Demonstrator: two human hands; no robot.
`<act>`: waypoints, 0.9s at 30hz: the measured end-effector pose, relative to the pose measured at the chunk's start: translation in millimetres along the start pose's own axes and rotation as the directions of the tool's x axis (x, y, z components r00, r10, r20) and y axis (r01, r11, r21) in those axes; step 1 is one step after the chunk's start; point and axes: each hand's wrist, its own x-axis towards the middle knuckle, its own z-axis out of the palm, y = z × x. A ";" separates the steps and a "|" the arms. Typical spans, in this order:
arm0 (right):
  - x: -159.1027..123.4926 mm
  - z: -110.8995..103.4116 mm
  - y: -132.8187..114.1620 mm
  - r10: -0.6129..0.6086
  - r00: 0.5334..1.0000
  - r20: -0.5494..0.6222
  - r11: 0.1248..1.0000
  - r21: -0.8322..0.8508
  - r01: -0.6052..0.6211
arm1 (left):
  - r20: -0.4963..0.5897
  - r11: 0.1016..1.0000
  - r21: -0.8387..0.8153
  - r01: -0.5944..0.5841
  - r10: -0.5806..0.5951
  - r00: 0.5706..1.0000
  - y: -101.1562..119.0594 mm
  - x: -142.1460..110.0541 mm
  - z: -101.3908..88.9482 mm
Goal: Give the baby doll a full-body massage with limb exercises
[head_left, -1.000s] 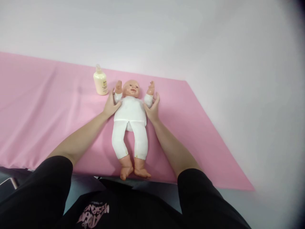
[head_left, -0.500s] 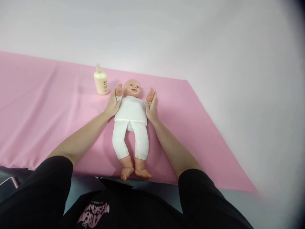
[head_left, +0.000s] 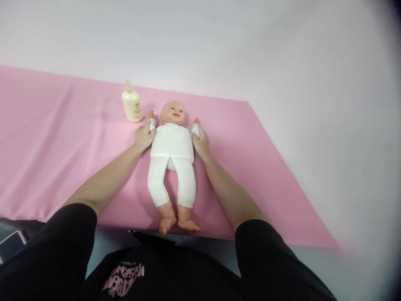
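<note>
A baby doll (head_left: 174,141) with a white cloth body lies on its back on the pink cloth (head_left: 244,167), head away from me and feet at the near edge. My left hand (head_left: 144,136) is wrapped round the doll's arm on the left of the view. Around the other doll arm, on the right, my right hand (head_left: 202,143) is closed in the same way. Both plastic doll hands stick up beyond my fingers. The undersides of the doll's arms are hidden by my hands.
A pale yellow pump bottle (head_left: 132,104) stands upright on the cloth, just beyond my left hand. At the lower left, a dark flat device with a light rim (head_left: 12,246) lies below table height. A white wall or surface (head_left: 200,46) borders the cloth's far side.
Both my hands have slid slightly toward me, from the doll's hands down onto its white-sleeved arms. The doll's hands have turned and are less covered. The bottle stays put.
</note>
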 end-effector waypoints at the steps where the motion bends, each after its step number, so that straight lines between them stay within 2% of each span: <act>1: -0.1 0.1 -1.7 0.019 1.000 -0.007 1.000 0.024 -0.019 | 0.006 1.000 0.016 0.017 -0.017 1.000 0.3 0.4 -0.8; 4: -0.2 0.5 -8.8 0.167 0.985 -0.051 0.981 0.113 -0.161 | 0.012 1.000 -0.018 -0.006 0.006 1.000 6.5 -1.0 -4.0; 6: -0.2 0.0 -14.4 0.191 0.978 -0.090 0.971 0.164 -0.174 | 0.000 0.994 -0.088 -0.061 0.061 0.998 15.3 -3.7 -6.7; 10: -1.8 -2.6 -26.2 0.044 0.981 -0.190 0.979 0.203 -0.005 | -0.068 0.964 -0.190 -0.187 0.177 0.982 39.5 -10.6 -14.8; 13: -5.5 -3.5 -34.4 -0.077 0.975 -0.209 0.981 0.159 0.112 | -0.112 0.950 -0.152 -0.272 0.257 0.960 54.9 -16.0 -22.3; 15: -8.7 -3.6 -38.6 -0.143 0.973 -0.183 0.974 0.149 0.171 | -0.091 0.943 -0.108 -0.316 0.307 0.947 61.5 -19.3 -26.3; 18: -11.9 -3.3 -41.9 -0.203 0.974 -0.102 0.960 0.174 0.218 | 0.018 0.929 -0.073 -0.363 0.365 0.931 66.2 -22.4 -28.6; 20: -11.7 -2.8 -42.3 -0.199 0.978 -0.063 0.963 0.175 0.207 | 0.052 0.924 -0.087 -0.372 0.377 0.925 66.5 -22.2 -27.4; 24: -5.5 -0.1 -37.3 -0.100 0.992 -0.080 0.984 0.141 0.111 | -0.022 0.933 -0.144 -0.331 0.331 0.943 59.7 -16.4 -20.8; 27: 0.2 2.5 -25.8 -0.004 0.993 -0.115 0.995 0.102 0.016 | -0.056 0.949 -0.126 -0.289 0.284 0.957 47.2 -9.9 -14.6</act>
